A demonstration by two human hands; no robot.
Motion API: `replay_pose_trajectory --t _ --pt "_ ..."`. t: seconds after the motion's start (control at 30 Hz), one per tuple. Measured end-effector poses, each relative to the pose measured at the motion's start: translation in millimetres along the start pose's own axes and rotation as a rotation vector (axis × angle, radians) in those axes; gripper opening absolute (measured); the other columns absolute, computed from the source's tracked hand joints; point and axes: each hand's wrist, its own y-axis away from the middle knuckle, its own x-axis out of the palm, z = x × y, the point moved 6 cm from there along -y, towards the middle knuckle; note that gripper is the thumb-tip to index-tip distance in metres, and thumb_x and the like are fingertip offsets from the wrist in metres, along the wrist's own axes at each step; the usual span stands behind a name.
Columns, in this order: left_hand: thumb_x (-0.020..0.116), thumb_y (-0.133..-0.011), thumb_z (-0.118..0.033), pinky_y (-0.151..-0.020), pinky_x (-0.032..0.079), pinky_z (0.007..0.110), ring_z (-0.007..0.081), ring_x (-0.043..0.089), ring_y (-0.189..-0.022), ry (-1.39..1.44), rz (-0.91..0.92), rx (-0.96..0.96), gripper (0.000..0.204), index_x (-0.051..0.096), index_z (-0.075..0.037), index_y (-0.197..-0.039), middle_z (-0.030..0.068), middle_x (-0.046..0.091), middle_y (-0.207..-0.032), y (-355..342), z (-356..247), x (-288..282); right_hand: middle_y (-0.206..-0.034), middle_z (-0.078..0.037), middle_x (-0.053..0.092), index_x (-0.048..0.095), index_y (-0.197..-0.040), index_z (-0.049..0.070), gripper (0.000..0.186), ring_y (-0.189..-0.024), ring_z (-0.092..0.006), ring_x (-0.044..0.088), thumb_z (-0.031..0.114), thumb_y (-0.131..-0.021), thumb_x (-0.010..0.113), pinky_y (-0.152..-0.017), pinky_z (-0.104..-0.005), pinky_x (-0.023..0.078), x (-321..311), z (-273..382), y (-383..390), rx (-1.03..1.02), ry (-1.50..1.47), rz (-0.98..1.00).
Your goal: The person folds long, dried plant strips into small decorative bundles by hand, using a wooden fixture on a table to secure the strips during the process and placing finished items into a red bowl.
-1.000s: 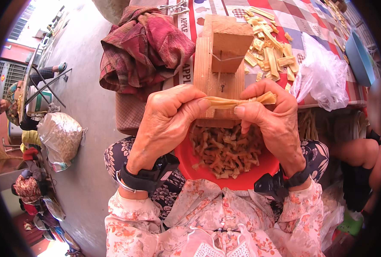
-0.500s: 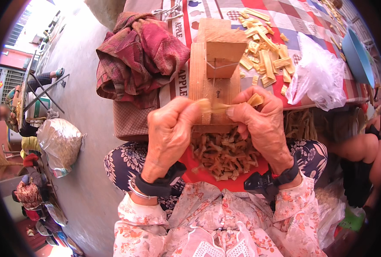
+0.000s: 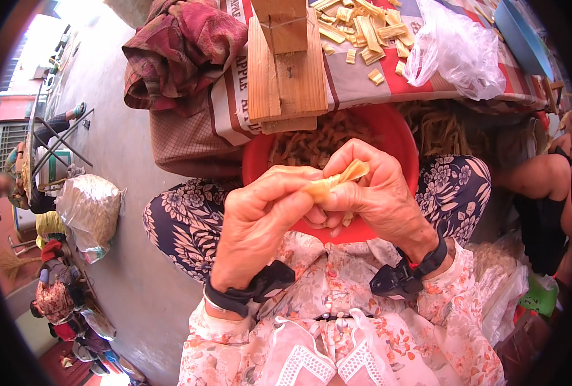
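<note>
Between my hands is a pale yellow, folded strip of what looks like dried plant stalk (image 3: 355,170). My left hand (image 3: 257,215) pinches one end between thumb and fingers. My right hand (image 3: 379,199) grips the strip nearer its flared end, the two hands almost touching. Beneath them stands a red basin (image 3: 255,161) holding many small brown folded pieces (image 3: 337,132); my hands partly hide it. Just beyond the basin, a wooden block stand (image 3: 305,90) with a thin wire or string across its upright rests at the table edge.
The cloth-covered table (image 3: 357,90) carries loose yellow strips (image 3: 369,32), a clear plastic bag (image 3: 456,48), a crumpled plaid cloth (image 3: 176,51) and a blue basin (image 3: 521,38). A full sack (image 3: 90,212) sits on the floor at left. Another person's bare leg (image 3: 537,180) is close at right.
Both hands have drawn back from the wooden stand to above the red basin, bringing the strip along. The strip, stretched between them before, is now bunched. The view has shifted, showing more of the basin.
</note>
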Motion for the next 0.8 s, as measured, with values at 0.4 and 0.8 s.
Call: replay_pose_trajectory --t 0.4,0.8 --pt "0.048 -0.093 -0.019 -0.053 0.037 0.014 0.0017 0.048 -0.058 -0.408 -0.104 -0.083 0.017 0.054 -0.003 -0.091 -0.0002 0.059 -0.077 5 4 -6 -0.065 -0.002 0.057 0.056 -0.075 -0.001 0.018 -0.058 -0.0052 0.051 0.013 -0.086 0.058 -0.051 -0.0202 0.041 -7 -6 7 -0.094 0.691 0.089" --pt "0.057 -0.087 -0.019 -0.055 0.040 0.017 0.0042 0.049 -0.064 0.027 0.173 -0.368 0.022 0.059 0.001 -0.096 0.0001 0.058 -0.078 19 35 15 -0.056 0.004 0.047 0.057 -0.068 0.001 0.024 -0.054 -0.0022 0.038 0.018 -0.083 0.063 -0.045 -0.0218 0.030 -7 -14 13 -0.138 0.387 0.108"
